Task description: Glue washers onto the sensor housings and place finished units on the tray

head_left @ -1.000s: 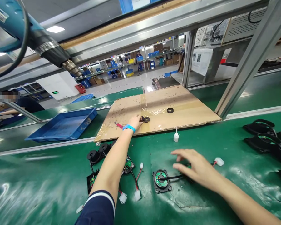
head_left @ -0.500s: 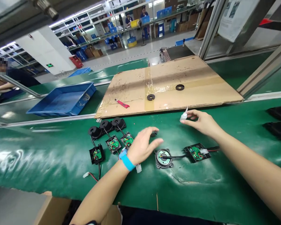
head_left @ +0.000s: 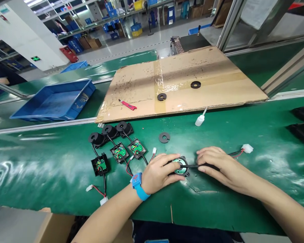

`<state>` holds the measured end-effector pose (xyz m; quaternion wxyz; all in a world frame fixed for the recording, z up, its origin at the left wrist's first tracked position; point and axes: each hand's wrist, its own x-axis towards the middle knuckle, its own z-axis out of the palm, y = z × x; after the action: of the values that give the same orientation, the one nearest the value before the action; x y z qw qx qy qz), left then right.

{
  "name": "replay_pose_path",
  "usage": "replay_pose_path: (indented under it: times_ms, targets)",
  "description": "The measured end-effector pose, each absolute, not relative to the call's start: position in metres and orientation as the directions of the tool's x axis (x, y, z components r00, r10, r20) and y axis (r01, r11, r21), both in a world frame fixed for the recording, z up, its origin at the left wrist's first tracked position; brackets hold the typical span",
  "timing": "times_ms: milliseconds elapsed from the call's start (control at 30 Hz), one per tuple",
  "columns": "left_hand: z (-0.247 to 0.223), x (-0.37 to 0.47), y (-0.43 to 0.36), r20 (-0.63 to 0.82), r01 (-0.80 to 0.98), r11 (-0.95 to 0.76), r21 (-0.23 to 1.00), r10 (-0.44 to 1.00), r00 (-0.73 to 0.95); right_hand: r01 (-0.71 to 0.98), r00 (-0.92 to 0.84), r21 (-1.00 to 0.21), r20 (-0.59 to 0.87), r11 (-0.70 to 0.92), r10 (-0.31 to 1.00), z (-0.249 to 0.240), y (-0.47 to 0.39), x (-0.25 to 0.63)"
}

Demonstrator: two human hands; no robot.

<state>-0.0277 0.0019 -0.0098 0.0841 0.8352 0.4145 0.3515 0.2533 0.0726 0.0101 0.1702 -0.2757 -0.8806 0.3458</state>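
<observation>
My left hand (head_left: 164, 170), with a blue band at the wrist, has its fingers around the round black housing (head_left: 180, 166) with a green ring board. My right hand (head_left: 218, 165) is closed over the black cable and the box at its end, which is mostly hidden under the palm. A white connector (head_left: 247, 148) on red and black wires sticks out beyond it. Behind the hands lies a grey foam ring (head_left: 164, 137), and the white dropper bottle (head_left: 200, 120) stands near the cardboard.
Several wired units with open boxes (head_left: 119, 153) sit at the left. Beyond are a cardboard sheet (head_left: 139, 81) with a red cutter (head_left: 128, 104) and two black rings (head_left: 196, 84), and a blue tray (head_left: 58, 101). Black parts (head_left: 302, 131) lie far right.
My right hand has let go of the bottle and moved down onto the cable and box. My left hand has moved right and down onto the round housing, uncovering the foam ring.
</observation>
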Motion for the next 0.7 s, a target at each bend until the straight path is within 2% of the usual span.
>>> replay_pose_path:
  times_ms: [100,200,300,500,600,700]
  targets:
    - [-0.01,-0.028,0.001,0.526,0.629,-0.654,0.421,0.741,0.418,0.326,-0.773,-0.704,0.186,0.632,0.606,0.015,0.07,0.24]
    - [-0.009,-0.03,0.0,0.497,0.633,-0.652,0.416,0.747,0.442,0.317,-0.772,-0.606,0.282,0.73,0.57,0.023,0.071,0.235]
    - [-0.009,-0.032,0.0,0.478,0.633,-0.657,0.41,0.745,0.465,0.324,-0.781,-0.537,0.312,0.779,0.54,0.026,0.071,0.237]
    - [-0.011,-0.026,-0.002,0.512,0.624,-0.622,0.473,0.771,0.379,0.274,-0.787,-0.619,0.296,0.736,0.542,0.013,0.072,0.248]
    - [-0.011,-0.023,-0.002,0.535,0.615,-0.62,0.488,0.769,0.351,0.323,-0.719,-0.679,0.277,0.659,0.637,0.006,0.079,0.255]
    - [-0.013,-0.023,-0.002,0.518,0.61,-0.605,0.512,0.783,0.343,0.471,-0.429,-0.747,0.272,0.47,0.861,-0.001,0.101,0.263]
